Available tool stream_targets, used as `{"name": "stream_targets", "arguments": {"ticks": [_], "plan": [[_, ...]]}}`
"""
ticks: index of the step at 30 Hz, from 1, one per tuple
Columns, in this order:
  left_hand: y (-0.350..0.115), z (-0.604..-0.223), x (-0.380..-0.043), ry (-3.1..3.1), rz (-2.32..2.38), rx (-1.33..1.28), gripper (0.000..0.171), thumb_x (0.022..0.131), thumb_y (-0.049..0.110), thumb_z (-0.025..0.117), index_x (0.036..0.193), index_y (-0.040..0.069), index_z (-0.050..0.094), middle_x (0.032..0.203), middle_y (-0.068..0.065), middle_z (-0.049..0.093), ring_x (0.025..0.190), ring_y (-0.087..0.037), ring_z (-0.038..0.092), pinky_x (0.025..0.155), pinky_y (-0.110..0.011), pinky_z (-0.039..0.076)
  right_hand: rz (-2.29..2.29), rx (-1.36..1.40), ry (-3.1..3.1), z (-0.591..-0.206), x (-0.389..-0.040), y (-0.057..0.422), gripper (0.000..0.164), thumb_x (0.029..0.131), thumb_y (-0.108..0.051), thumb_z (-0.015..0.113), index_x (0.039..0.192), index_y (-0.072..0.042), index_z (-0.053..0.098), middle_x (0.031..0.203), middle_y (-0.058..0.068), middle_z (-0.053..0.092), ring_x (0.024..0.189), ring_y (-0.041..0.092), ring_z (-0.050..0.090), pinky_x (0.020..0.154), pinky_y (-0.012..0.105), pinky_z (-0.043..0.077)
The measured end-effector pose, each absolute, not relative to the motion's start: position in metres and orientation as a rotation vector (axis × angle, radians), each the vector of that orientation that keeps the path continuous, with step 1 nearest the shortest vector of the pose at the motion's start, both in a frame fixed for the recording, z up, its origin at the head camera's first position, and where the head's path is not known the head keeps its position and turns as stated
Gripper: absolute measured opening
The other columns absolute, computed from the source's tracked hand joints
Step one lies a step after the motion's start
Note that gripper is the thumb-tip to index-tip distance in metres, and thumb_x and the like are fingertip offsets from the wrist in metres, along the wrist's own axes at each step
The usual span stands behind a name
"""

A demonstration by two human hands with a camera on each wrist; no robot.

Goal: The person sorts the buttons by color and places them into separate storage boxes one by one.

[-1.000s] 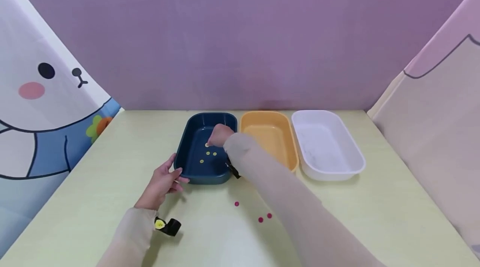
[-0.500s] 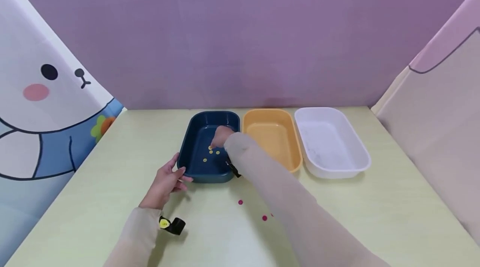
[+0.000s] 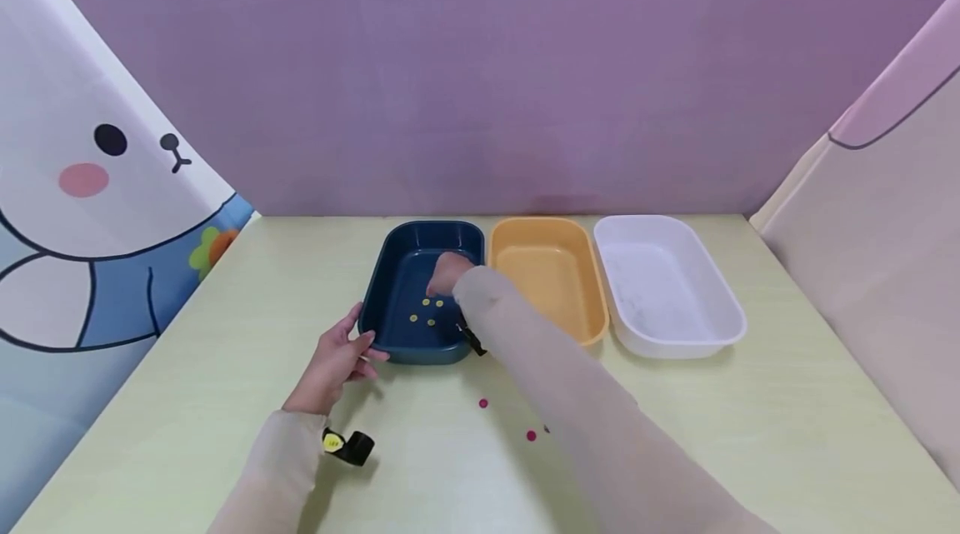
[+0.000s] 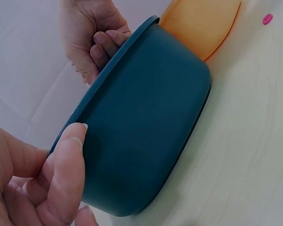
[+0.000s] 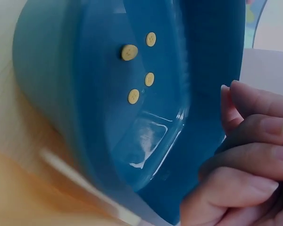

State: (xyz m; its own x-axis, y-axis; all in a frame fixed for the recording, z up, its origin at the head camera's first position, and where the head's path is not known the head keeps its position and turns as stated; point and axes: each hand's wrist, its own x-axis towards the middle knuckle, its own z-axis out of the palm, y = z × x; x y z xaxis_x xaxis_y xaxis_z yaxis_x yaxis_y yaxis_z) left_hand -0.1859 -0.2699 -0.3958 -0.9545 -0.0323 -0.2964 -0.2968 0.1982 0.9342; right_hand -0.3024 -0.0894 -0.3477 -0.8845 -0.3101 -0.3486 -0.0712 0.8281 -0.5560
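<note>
My left hand holds a dark blue tray at its near left corner. In the left wrist view its fingers press the tray's outer wall while the thumb goes over the rim. My right hand hovers inside the tray with fingers curled, and I see nothing between them in the right wrist view. Several yellow buttons are in the tray. One yellow button looks larger and slightly raised off the floor in the right wrist view. Pink buttons lie on the table, one partly hidden by the right sleeve.
An orange tray stands beside the blue one, partly covered by the right forearm. Further right is a white tray. The pale table meets a purple cloth wall behind the trays.
The yellow button at my right fingertips has been let go and now shows nearer to me, over the tray floor. Both hands stay about where they were; the view has shifted slightly.
</note>
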Motion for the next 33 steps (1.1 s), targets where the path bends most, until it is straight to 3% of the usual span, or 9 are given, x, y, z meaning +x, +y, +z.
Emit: {"name": "stream_targets", "arguments": {"ticks": [4,8,12,15,20,27,33], "plan": [[-0.267,-0.396,-0.186,2.257,1.837,-0.312,0.062,0.103,0.011,0.042,0.155,0.013,0.008,0.067,0.001,0.068,0.045,-0.010,0.057,0.052,-0.025,0.042,-0.736,-0.388,2.591,-0.344,-0.292,-0.077,0.026,0.089,-0.010,0.066,0.063,-0.008,0.062,0.065,-0.003,0.051,0.066,0.012,0.048,0.069,0.025,0.044],[-0.265,-0.395,-0.186,2.250,1.838,-0.300,0.062,0.103,0.011,0.041,0.155,0.013,0.008,0.067,0.001,0.068,0.045,-0.010,0.057,0.053,-0.025,0.044,-0.730,-0.487,2.595,-0.342,-0.281,-0.057,0.010,0.088,-0.010,0.067,0.086,-0.005,0.075,0.085,-0.002,0.066,0.074,0.009,0.051,0.070,0.022,0.044],[-0.265,-0.394,-0.187,2.248,1.842,-0.293,0.062,0.103,0.011,0.041,0.155,0.013,0.007,0.067,0.001,0.068,0.045,-0.010,0.057,0.053,-0.025,0.044,-0.827,-0.557,2.505,-0.339,-0.273,-0.035,0.017,0.091,-0.013,0.065,0.104,-0.004,0.072,0.094,0.002,0.066,0.059,0.010,0.043,0.053,0.022,0.035],[-0.265,-0.395,-0.188,2.248,1.838,-0.288,0.062,0.103,0.011,0.041,0.155,0.013,0.007,0.068,0.001,0.068,0.046,-0.009,0.057,0.054,-0.025,0.045,-0.918,-0.584,2.426,-0.334,-0.269,-0.019,0.021,0.092,-0.014,0.065,0.111,-0.005,0.068,0.092,0.000,0.062,0.056,0.012,0.040,0.047,0.023,0.031],[-0.267,-0.396,-0.187,2.242,1.835,-0.296,0.062,0.103,0.011,0.041,0.155,0.013,0.006,0.068,0.001,0.068,0.046,-0.009,0.058,0.055,-0.025,0.046,-0.977,-0.622,2.362,-0.328,-0.258,0.003,0.023,0.090,-0.016,0.067,0.110,-0.006,0.068,0.079,-0.003,0.056,0.065,0.012,0.043,0.051,0.023,0.033],[-0.272,-0.393,-0.187,2.256,1.813,-0.294,0.062,0.103,0.012,0.040,0.155,0.014,0.004,0.068,0.002,0.068,0.047,-0.010,0.059,0.055,-0.025,0.044,-1.019,-0.660,2.342,-0.327,-0.241,0.036,0.019,0.088,-0.016,0.069,0.104,-0.006,0.068,0.061,-0.001,0.043,0.053,0.013,0.038,0.052,0.024,0.033],[-0.273,-0.393,-0.186,2.245,1.809,-0.292,0.063,0.104,0.013,0.040,0.155,0.015,0.003,0.070,0.002,0.069,0.049,-0.010,0.060,0.058,-0.027,0.043,-1.057,-0.668,2.345,-0.325,-0.224,0.065,0.019,0.087,-0.008,0.070,0.103,0.001,0.067,0.058,-0.002,0.043,0.052,0.012,0.039,0.056,0.025,0.034]]}}
